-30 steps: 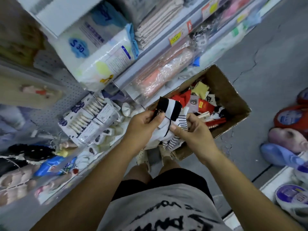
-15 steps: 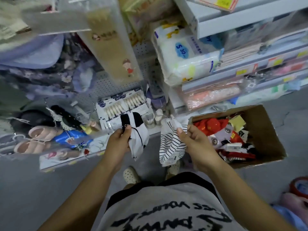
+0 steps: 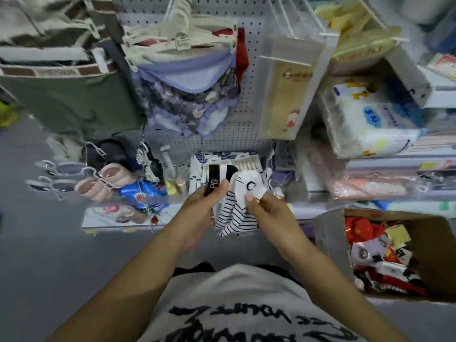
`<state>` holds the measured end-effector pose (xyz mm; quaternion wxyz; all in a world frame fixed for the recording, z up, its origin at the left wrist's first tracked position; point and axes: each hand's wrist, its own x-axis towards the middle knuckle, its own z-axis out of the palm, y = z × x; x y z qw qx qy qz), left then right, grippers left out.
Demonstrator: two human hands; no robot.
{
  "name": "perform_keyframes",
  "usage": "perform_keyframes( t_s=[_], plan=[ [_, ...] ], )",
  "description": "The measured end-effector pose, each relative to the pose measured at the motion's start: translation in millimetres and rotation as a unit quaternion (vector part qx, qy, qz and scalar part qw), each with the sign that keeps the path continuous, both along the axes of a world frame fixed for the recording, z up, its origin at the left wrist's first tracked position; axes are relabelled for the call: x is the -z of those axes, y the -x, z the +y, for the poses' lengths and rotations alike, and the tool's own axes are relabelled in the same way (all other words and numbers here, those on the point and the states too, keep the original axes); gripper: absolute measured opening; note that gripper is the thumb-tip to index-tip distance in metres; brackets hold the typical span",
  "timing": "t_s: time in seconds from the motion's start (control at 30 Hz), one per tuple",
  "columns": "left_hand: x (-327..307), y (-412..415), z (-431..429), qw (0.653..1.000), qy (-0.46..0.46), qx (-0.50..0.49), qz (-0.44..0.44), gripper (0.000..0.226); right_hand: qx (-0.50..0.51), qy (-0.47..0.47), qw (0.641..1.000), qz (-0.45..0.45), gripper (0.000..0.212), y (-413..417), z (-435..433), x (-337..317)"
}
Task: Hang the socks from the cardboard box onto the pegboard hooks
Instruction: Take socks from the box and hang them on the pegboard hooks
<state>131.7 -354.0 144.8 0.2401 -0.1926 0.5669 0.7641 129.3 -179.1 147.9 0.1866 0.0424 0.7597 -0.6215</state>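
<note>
My left hand (image 3: 199, 208) grips a black-and-white sock (image 3: 218, 175) by its black cuff, thumb on top. My right hand (image 3: 269, 211) pinches a white sock with thin black stripes (image 3: 234, 215) at its white toe end, and the striped part hangs down between my hands. Both hands are close together in front of the low part of the grey pegboard (image 3: 249, 92). The cardboard box (image 3: 429, 245) stands on the floor at lower right, holding several red, white and yellow socks (image 3: 370, 243).
Clothes on hangers (image 3: 187, 95), a clear packet (image 3: 288, 90) and metal hooks (image 3: 291, 23) fill the upper pegboard. Carded socks (image 3: 244, 161), slippers (image 3: 103, 183) and small goods hang low. Shelves with a tissue pack (image 3: 370, 119) are on the right. Grey floor lies left.
My view has swung up from the box to the pegboard. My hands, each with a sock and apart half a second ago, have risen and come together again.
</note>
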Motion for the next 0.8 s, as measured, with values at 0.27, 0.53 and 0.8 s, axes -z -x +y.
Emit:
perform_keyframes(
  t_s=[0.27, 0.53, 0.8],
  plan=[
    [0, 3, -46, 0.992, 0.034, -0.079, 0.094, 0.038, 0.066, 0.045, 0.996, 0.027, 0.069, 0, -33, -5],
    [-4, 5, -60, 0.994, 0.018, -0.039, 0.097, 0.041, 0.082, 0.128, 0.988, -0.012, 0.042, 12, -45, -15],
    [11, 10, -70, 0.987, 0.079, -0.078, 0.117, 0.048, 0.123, -0.096, 0.958, 0.242, 0.017, 20, -34, -29]
  ],
)
